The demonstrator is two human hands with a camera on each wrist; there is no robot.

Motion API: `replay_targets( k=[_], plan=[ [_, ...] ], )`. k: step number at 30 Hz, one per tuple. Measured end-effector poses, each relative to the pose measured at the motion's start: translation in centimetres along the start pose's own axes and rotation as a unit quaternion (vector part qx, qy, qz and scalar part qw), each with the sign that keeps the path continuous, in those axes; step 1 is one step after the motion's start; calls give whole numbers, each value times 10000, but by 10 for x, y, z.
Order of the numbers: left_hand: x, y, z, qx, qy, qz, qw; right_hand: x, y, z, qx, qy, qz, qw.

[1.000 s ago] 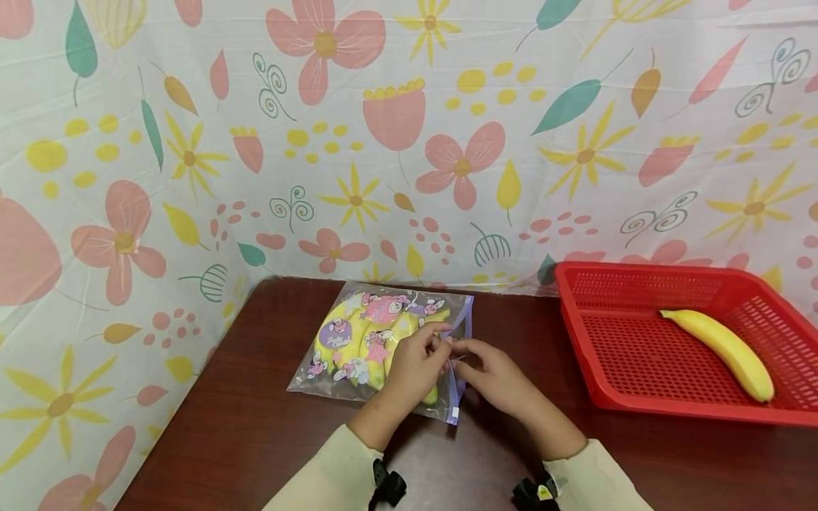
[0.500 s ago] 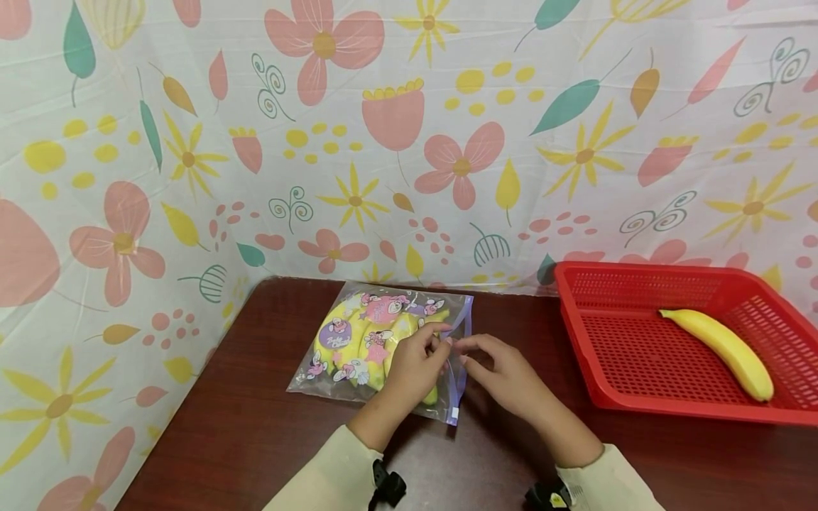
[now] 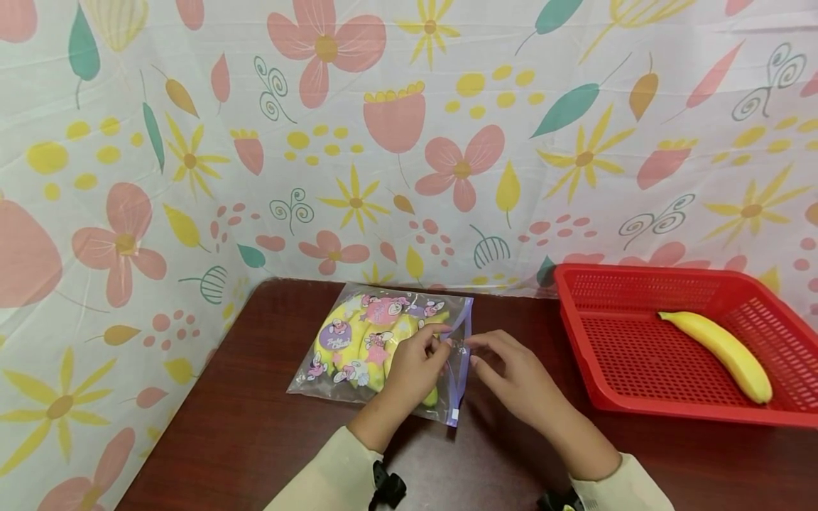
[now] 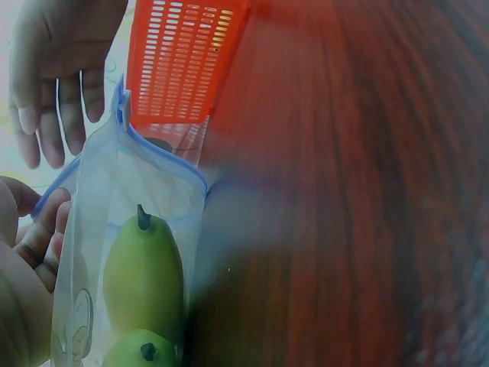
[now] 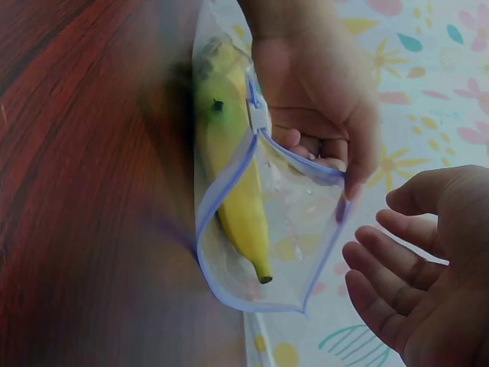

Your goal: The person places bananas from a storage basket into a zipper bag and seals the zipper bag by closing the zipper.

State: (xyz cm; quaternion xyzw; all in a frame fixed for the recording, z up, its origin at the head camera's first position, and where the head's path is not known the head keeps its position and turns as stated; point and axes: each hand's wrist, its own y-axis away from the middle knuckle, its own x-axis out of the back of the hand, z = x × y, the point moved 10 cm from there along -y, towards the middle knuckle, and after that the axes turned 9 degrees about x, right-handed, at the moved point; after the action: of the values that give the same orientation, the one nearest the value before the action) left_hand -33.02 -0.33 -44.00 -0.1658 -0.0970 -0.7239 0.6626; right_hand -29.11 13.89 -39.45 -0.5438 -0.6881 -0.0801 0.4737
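A clear printed zip bag with a purple zip edge lies flat on the table, its mouth toward the right. Several yellow bananas are inside; their greenish tips show in the left wrist view. My left hand pinches the bag's upper edge, lifting it so that the mouth gapes. A white slider sits at the near end of the zip. Just right of the mouth, my right hand is apart from the bag, its fingers loosely bent and holding nothing.
To the right stands a red perforated basket with a single banana lying in it. Behind the dark wooden table hangs a floral cloth, which also covers the left side.
My right hand has drawn away to the right from the bag's mouth, letting go of its edge. The left hand keeps its pinch, and the mouth stays parted.
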Motion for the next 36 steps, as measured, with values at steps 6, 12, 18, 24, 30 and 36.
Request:
replay_targets(
  k=[6,12,18,24,30,36],
  plan=[
    [0,0,0,41,61,6,10000,14,4,0,70,299,176,9994],
    [0,0,0,15,63,20,10000,27,8,5,4,614,264,9978],
    [0,0,-1,-57,45,51,10000,41,14,12,-148,760,334,9964],
    [-1,0,-2,-104,46,71,9999,56,19,16,-87,928,638,9936],
    [-2,0,-3,-104,69,49,9999,73,24,20,22,1020,854,9911],
    [-2,1,-1,-74,123,3,9999,86,29,25,54,1087,989,9891]
  ],
)
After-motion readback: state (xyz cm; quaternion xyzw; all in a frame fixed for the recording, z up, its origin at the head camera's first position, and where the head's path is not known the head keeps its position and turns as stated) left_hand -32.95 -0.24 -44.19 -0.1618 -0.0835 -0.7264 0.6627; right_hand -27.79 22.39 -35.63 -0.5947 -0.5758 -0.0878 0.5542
